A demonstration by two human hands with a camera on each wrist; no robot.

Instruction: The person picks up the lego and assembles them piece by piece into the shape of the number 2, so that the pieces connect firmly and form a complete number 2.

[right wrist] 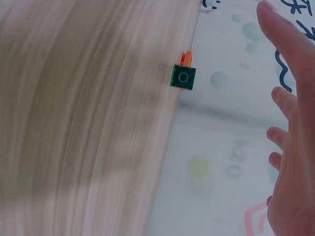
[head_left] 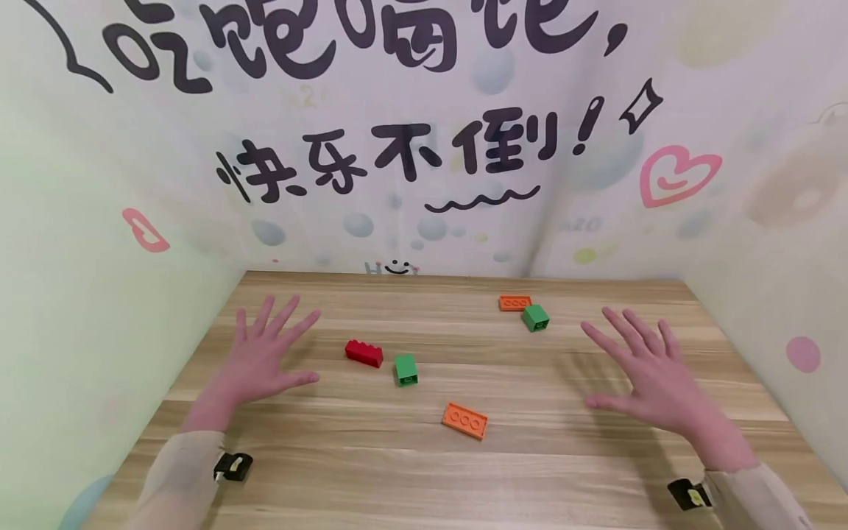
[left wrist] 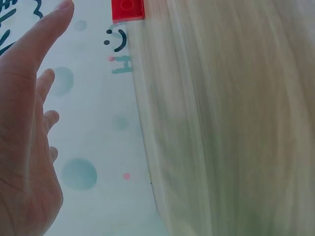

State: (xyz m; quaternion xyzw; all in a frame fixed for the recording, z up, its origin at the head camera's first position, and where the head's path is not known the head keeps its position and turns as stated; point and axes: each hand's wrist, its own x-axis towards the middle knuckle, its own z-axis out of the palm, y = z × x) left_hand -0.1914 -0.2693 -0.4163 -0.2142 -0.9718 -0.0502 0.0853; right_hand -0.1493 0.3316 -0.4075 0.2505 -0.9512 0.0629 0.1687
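My left hand [head_left: 263,361] is held over the left side of the table, fingers spread, holding nothing. Nearest to it is a red brick [head_left: 364,353], whose end also shows at the top of the left wrist view. Right of that stands a green brick [head_left: 406,370]. An orange brick [head_left: 465,421] lies with its hollow underside up, closer to me. On the right, my right hand [head_left: 652,379] has its fingers spread and nothing in them. A second green brick [head_left: 536,318] is nearest to it, beside another orange brick [head_left: 515,302] near the table's back edge.
The wood-grain table [head_left: 331,471] meets a printed back wall [head_left: 397,235] with large black lettering. Pale walls close in both sides. A dark strap piece [head_left: 232,467] sits at the left cuff, and a similar one [head_left: 690,494] at the right cuff.
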